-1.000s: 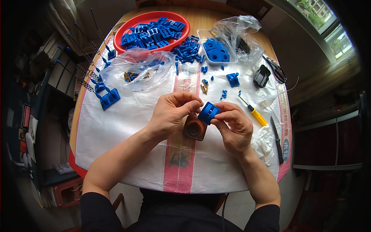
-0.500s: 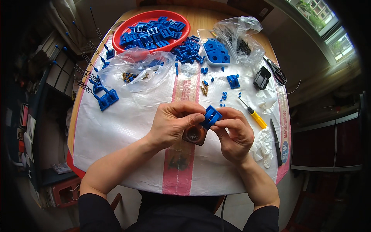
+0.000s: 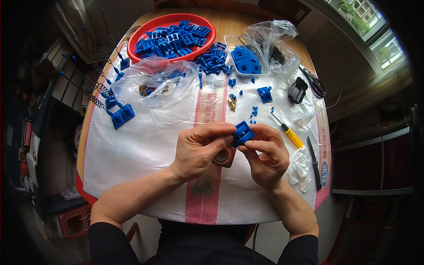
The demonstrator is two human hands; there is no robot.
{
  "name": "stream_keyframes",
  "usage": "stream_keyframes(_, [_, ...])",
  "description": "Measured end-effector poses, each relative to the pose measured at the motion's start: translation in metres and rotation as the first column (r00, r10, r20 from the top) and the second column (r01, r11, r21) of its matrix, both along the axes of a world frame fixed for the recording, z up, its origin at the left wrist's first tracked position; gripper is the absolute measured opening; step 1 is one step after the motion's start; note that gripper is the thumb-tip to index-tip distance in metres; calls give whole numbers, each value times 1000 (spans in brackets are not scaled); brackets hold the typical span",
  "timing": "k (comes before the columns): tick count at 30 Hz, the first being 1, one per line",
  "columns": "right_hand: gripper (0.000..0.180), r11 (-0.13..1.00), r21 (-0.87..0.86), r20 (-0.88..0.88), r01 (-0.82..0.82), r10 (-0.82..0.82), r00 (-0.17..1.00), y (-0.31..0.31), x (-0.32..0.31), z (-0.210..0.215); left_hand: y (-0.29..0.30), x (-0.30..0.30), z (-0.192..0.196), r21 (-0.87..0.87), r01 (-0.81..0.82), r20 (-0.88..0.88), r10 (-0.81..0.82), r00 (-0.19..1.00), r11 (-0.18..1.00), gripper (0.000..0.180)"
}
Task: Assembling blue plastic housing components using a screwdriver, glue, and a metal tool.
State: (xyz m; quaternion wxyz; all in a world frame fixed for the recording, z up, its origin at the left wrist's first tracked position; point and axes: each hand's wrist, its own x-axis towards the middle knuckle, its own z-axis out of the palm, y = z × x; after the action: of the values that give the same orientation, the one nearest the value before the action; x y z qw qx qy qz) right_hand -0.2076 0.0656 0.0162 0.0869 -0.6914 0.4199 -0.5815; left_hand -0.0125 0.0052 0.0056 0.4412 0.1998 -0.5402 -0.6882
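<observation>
Both hands meet at the middle of the table over a white woven sheet (image 3: pixel 145 141). A small blue plastic block (image 3: pixel 242 133) is pinched between the fingers of my left hand (image 3: pixel 201 148) and my right hand (image 3: pixel 264 152). Under the hands, a brown block with a round metal part (image 3: pixel 224 157) peeks out; my left fingers partly cover it. Whether the blue block sits on the brown one I cannot tell.
A red bowl (image 3: pixel 141 37) of blue parts stands at the back. Clear bags (image 3: pixel 154 81), a clear tray (image 3: pixel 247 59), loose blue bits and brass screws (image 3: pixel 232 104) lie around. A yellow-handled screwdriver (image 3: pixel 289 132), a knife (image 3: pixel 314 163), scissors (image 3: pixel 313 81) and springs (image 3: pixel 97 84) are near.
Both hands have drawn slightly toward me with the blue block. The brown block is more hidden under my left fingers than before.
</observation>
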Motion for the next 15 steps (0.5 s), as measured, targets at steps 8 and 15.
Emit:
stream_keyframes(8, [28, 1000, 9, -9, 18, -18, 1000, 1, 0, -1, 1, -5, -7, -93, -39, -81, 32, 996, 995, 23])
stream_keyframes(15, [26, 994, 54, -61, 91, -88, 994, 3, 5, 3, 0, -5, -8, -25, -31, -106, 28, 994, 999, 25])
